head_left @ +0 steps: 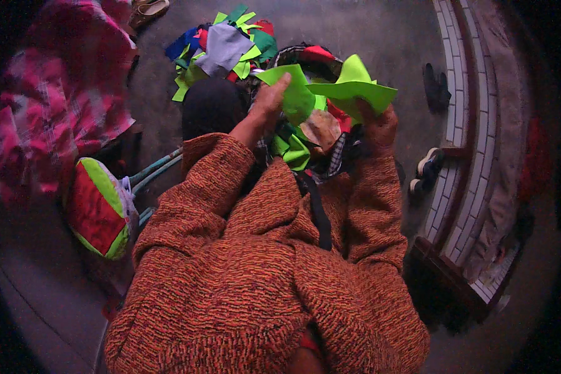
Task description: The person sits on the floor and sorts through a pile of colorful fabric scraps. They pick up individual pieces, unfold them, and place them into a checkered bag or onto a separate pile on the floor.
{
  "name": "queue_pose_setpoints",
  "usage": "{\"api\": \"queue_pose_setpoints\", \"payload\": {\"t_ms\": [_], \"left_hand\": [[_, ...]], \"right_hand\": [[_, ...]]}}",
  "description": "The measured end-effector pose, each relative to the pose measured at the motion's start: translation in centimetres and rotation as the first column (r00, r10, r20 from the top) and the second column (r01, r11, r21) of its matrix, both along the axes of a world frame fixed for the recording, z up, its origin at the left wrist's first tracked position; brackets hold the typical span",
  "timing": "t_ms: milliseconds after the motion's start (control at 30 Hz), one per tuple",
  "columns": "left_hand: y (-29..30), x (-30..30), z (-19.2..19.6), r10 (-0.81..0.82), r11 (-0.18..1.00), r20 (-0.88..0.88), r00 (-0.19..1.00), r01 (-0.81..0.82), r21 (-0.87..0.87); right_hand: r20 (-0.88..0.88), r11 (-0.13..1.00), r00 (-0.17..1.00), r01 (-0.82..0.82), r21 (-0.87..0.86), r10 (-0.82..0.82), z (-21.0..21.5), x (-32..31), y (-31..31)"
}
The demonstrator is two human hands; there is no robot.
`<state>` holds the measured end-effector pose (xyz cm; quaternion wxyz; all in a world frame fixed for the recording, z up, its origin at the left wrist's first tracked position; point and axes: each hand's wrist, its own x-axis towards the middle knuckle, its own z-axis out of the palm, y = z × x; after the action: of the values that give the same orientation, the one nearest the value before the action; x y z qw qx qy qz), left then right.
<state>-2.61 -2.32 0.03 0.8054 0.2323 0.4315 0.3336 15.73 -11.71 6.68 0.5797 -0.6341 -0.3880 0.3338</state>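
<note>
My left hand (270,101) pinches a lime-green fabric piece (298,98), which spreads out to its right. In my right hand (379,128) is a second lime-green fabric piece (361,90), folded with a corner pointing up. Both hands are raised over my lap, and the two pieces nearly meet between them. Below them lies a heap of scraps, with a crumpled lime-green scrap (293,151), a tan scrap (321,131) and some red and checked cloth. My fingers under the right piece are partly hidden.
On the floor ahead sits a pile of fabric scraps (221,53) in grey, lime, green, blue and red. A red and lime cushion (96,212) is at my left, near pink plaid cloth (56,118). Shoes (429,163) stand by the tiled ledge (474,149) on the right.
</note>
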Motion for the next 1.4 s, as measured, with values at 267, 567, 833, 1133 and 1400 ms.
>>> {"api": "queue_pose_setpoints", "payload": {"t_ms": [267, 567, 833, 1133, 1400], "left_hand": [[-1.9, -1.3, 1.7, -0.170, 0.967, 0.481, 0.860, 0.239, -0.085], [-0.3, -2.9, -1.4, 0.102, 0.986, 0.007, 0.995, -0.103, 0.129], [10.0, -8.5, 4.3, 0.309, 0.925, 0.011, 0.951, -0.303, 0.231], [14.9, -13.1, 2.2, 0.421, 0.898, -0.580, 0.697, -0.229, 0.377], [5.7, -5.6, 4.9, 0.229, 0.831, -0.204, 0.952, -0.082, 0.551]], "right_hand": [[0.916, 0.906, 0.339, -0.419, -0.060, 0.217, -1.5, -7.9, -0.2], [0.862, 0.921, 0.496, -0.375, 0.103, 0.106, -1.4, -7.1, -2.0], [0.378, 0.972, 0.904, 0.230, -0.039, -0.199, -4.0, 1.5, -7.3], [0.257, 0.957, 0.948, 0.236, -0.170, -0.189, -9.7, 4.3, -7.6], [0.610, 0.876, 0.768, 0.143, -0.460, 0.195, -11.8, 1.9, -4.8]]}}
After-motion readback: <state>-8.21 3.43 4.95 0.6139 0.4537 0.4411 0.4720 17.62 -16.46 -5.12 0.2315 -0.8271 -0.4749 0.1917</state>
